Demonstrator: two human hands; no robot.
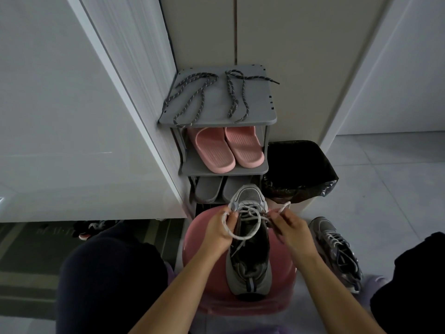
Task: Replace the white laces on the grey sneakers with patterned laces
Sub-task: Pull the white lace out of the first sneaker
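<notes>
A grey sneaker (pixel 249 266) lies toe-away on a pink stool (pixel 192 237) between my knees. My left hand (pixel 218 229) pinches one side of its white lace (pixel 243 233), which loops loosely over the tongue. On the right, my right hand (pixel 289 227) pinches the lace's other end, whose tip sticks up past the fingers. The second grey sneaker (pixel 337 251) stands on the floor to the right, still laced in white. Two dark patterned laces (pixel 192 95) (pixel 237 92) lie spread on the top of the grey shoe rack (pixel 255 114).
Pink slippers (pixel 226 149) fill the rack's middle shelf and grey slippers (pixel 209 189) the one below. A bin lined with a black bag (pixel 298 169) stands right of the rack. A white cabinet door (pixel 72 116) closes off the left; tiled floor lies on the right.
</notes>
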